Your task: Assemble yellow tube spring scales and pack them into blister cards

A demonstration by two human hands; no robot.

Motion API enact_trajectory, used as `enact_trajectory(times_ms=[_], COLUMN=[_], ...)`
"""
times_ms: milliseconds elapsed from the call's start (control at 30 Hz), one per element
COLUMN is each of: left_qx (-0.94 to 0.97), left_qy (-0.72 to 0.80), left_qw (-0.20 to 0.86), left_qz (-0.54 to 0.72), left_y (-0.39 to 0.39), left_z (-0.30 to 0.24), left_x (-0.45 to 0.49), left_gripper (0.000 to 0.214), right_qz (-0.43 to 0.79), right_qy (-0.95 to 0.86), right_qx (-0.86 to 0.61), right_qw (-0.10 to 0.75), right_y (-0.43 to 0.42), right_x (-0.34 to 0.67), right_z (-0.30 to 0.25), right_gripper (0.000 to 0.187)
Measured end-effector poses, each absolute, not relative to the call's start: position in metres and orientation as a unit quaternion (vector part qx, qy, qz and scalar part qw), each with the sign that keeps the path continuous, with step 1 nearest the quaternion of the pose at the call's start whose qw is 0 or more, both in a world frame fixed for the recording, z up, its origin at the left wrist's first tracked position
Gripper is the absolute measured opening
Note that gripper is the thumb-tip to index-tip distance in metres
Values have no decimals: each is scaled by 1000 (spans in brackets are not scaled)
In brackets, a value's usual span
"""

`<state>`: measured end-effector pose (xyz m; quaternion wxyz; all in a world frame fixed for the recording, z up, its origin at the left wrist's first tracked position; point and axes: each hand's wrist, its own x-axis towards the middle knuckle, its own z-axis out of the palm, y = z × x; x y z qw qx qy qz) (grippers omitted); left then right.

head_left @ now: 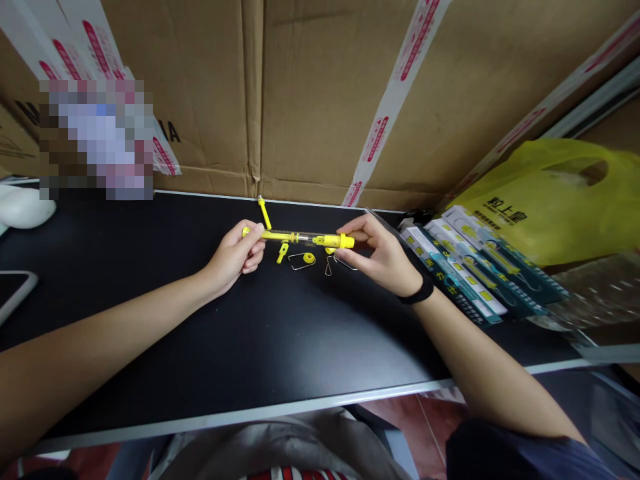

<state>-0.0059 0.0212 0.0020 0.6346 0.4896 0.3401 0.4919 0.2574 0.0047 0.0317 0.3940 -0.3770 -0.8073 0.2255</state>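
Note:
A clear tubular spring scale point(305, 238) with yellow ends lies level between my two hands, above the black table. My left hand point(240, 253) is closed, thumb and fingers pinching its left end. At the other end, the thumb and fingers of my right hand point(379, 250) are around the yellow cap point(345, 241). Small parts lie just behind and below the tube: a yellow rod point(264, 212), a small yellow piece with a slot point(283, 253), a yellow ring point(309, 258) and bent wire hooks point(329, 267). Part of the wire near my right hand is hidden.
Several printed boxes point(465, 267) are stacked on the right, beside a yellow plastic bag point(555, 193). Large taped cardboard point(310, 100) stands behind the table point(280, 340). A white rounded object point(27, 207) and a phone-like device point(15, 293) are at the left.

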Motion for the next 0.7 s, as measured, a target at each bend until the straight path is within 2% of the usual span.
enact_trajectory(times_ms=[367, 700], left_qx=[524, 525], left_qy=[359, 357], left_qw=[588, 589], left_qz=[500, 499], left_y=[23, 24], left_z=[-1, -1], left_x=[-6, -6], left_gripper=[28, 26], right_qz=[232, 184], right_qy=[-775, -807], right_qx=[-401, -383], right_qw=[429, 410], right_y=[10, 7], right_x=[262, 261], right_z=[32, 36], right_gripper=[38, 27])
